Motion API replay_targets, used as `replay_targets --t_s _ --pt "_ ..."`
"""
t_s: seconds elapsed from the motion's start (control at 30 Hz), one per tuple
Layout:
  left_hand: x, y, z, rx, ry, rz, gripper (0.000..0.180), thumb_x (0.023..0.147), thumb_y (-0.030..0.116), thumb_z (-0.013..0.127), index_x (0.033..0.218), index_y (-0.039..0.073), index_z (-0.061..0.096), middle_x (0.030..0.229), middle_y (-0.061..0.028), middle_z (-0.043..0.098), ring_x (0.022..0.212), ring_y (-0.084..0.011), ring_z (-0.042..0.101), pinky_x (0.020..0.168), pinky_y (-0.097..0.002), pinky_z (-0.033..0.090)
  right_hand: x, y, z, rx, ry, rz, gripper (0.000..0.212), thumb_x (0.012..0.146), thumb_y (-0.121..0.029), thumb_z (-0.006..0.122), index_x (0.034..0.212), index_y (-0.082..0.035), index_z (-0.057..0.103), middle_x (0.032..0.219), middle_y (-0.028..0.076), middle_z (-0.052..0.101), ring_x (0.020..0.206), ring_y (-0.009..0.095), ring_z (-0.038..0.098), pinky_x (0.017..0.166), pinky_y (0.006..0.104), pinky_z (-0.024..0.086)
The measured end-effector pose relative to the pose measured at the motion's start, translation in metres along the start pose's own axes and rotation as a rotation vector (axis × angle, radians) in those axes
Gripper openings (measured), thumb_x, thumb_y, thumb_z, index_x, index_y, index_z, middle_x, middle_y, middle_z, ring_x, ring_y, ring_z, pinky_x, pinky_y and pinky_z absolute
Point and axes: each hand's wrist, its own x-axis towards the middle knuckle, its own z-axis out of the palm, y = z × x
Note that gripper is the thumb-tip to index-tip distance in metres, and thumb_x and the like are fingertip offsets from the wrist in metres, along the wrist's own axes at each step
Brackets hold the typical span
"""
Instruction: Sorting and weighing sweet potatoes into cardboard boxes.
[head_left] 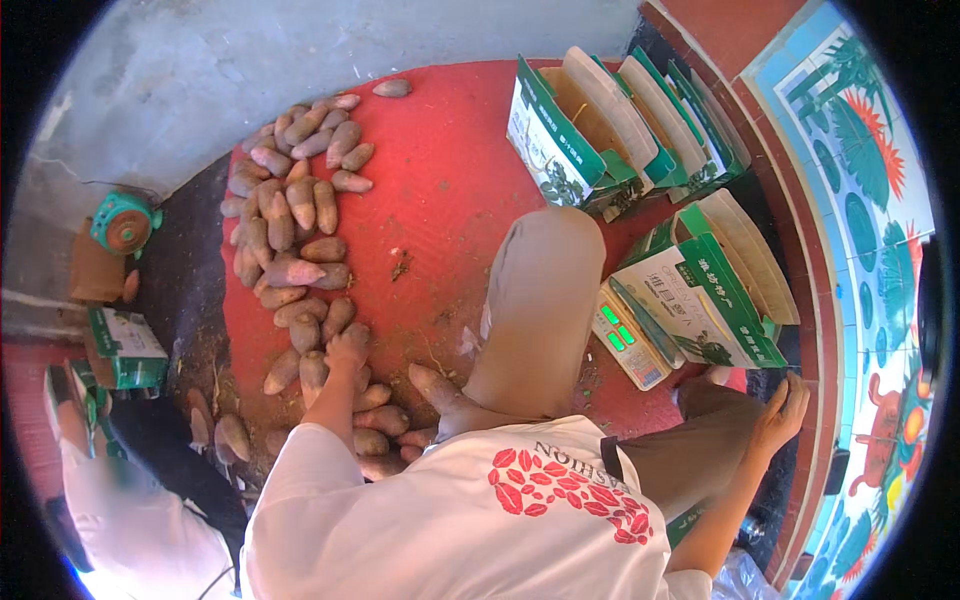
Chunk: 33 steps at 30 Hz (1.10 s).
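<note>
My left hand [347, 346] reaches down into a long heap of sweet potatoes [277, 215] with its fingers closed round a sweet potato, which the hand mostly hides. Loose ones lie right beside it, above and below the wrist. To the right, my right hand [783, 412] is held out past my knee with loosely bent fingers and nothing visible in it. It is just below the corner of a green and white carton [690, 305], apart from it. That carton stands with raised flaps on a digital scale [634, 345] with lit green displays.
Several open green and white cartons [570, 150] stand in a row at the far right. A red mat [440, 160] covers the floor between heap and cartons. At the left are a teal round device [126, 222], another carton [135, 345] and a seated person [140, 520]. A painted tile wall [860, 220] bounds the right.
</note>
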Motion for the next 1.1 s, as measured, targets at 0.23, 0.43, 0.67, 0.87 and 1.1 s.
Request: replay_targets --t_s 0.23,0.43,0.67,0.87,1.1 --pt "-0.031 -0.061 0.008 0.238 -0.031 -0.118 0.072 0.073 0.039 0.065 0.134 0.014 0.036 0.145 -0.0136 0.02 0.136 -0.0309 0.011 0.106 -0.0514 0.016 0.057 -0.072 -0.007 0.138 -0.045 -0.115 0.015 0.087 -0.005 0.049 0.097 0.003 0.058 0.094 0.016 0.059 0.089 0.03 0.057 0.08 0.0358 0.044" --pt "-0.035 -0.078 -0.018 0.223 0.117 -0.282 0.071 0.074 0.034 0.064 0.135 0.015 0.033 0.144 -0.014 0.021 0.134 -0.0308 0.017 0.103 -0.0525 0.024 0.079 -0.118 0.006 0.415 -0.119 -0.153 0.009 0.084 -0.001 0.053 0.091 0.003 0.058 0.089 0.014 0.059 0.085 0.024 0.057 0.076 0.0311 0.045" --pt "0.001 -0.078 -0.044 0.1 0.036 -0.281 0.068 0.076 0.036 0.061 0.135 0.019 0.031 0.142 -0.0089 0.028 0.129 -0.0312 0.029 0.1 -0.0489 0.032 0.115 -0.213 0.08 0.769 -0.288 -0.293 0.007 0.081 -0.007 0.058 0.085 -0.001 0.06 0.08 0.012 0.059 0.074 0.026 0.059 0.068 0.0319 0.046" --pt "0.082 -0.081 -0.123 -0.416 0.167 -0.069 0.043 0.076 0.036 0.056 0.112 0.012 0.058 0.114 -0.0167 0.056 0.112 -0.0312 0.049 0.095 -0.039 0.039 0.145 -0.34 0.161 0.926 -0.469 -0.56 0.019 0.082 -0.023 0.056 0.08 -0.004 0.06 0.081 0.013 0.061 0.073 0.03 0.06 0.065 0.0395 0.048" --pt "0.151 -0.057 -0.179 -0.155 0.344 0.127 0.05 0.07 0.029 0.068 0.113 0.007 0.055 0.116 -0.019 0.054 0.109 -0.0326 0.051 0.092 -0.0399 0.041 0.116 -0.48 0.287 0.712 -0.892 -0.703 0.022 0.08 -0.028 0.055 0.081 -0.007 0.06 0.079 0.015 0.062 0.079 0.034 0.06 0.068 0.0456 0.047"
